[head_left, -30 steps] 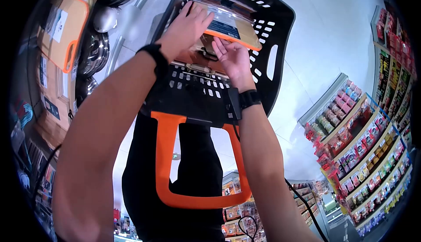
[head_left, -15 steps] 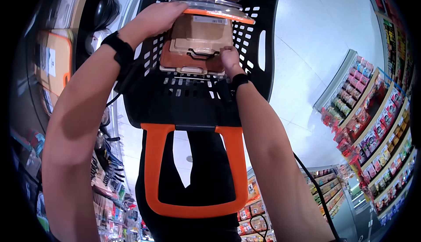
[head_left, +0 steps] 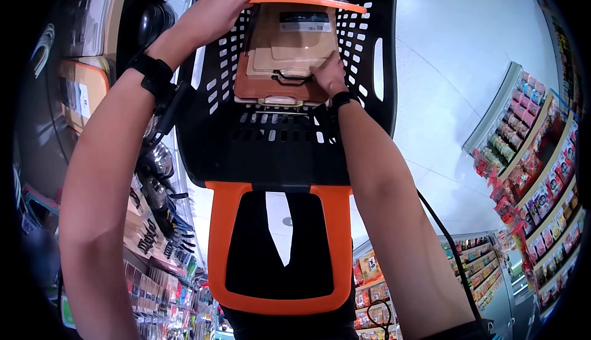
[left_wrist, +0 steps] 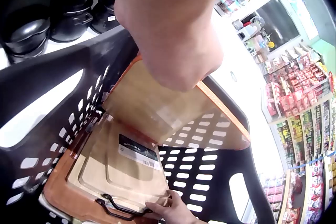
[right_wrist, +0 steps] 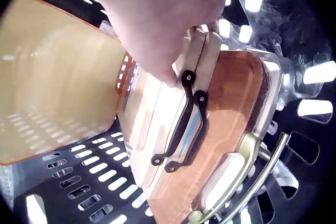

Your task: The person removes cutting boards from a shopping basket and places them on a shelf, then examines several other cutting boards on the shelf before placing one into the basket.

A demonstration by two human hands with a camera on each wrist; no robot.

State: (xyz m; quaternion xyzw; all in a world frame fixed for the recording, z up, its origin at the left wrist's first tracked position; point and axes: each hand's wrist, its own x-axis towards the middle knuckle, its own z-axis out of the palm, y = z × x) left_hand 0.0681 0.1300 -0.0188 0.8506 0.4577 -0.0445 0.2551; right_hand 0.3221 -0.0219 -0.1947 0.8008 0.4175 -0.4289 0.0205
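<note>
In the head view my left hand [head_left: 215, 18] grips the upper edge of an orange-rimmed cutting board [head_left: 308, 1], which leans toward the basket's far end. Its tan face [left_wrist: 152, 98] shows in the left wrist view. My right hand [head_left: 331, 74] pinches the right edge of the light wooden cutting boards [head_left: 301, 47], thumb on the front face. Black handles [head_left: 290, 79] stick out from these boards, and a dark and white label [head_left: 305, 22] lies on the upper one. A reddish-brown board [head_left: 271, 87] sits beneath them, with a gold-coloured handle [right_wrist: 252, 153] beside it.
Everything lies in a black slotted shopping basket [head_left: 265, 164] with an orange pull handle [head_left: 280, 303]. Shelves with dark pots [left_wrist: 71, 14] and boards [head_left: 80, 93] stand close at the left. Packaged-goods shelves [head_left: 542, 180] are at the right, beyond the pale floor [head_left: 443, 93].
Both hands were at the orange-rimmed board. My left hand has tipped it toward the basket's far end, uncovering the wooden boards and label. My right hand has moved onto those boards.
</note>
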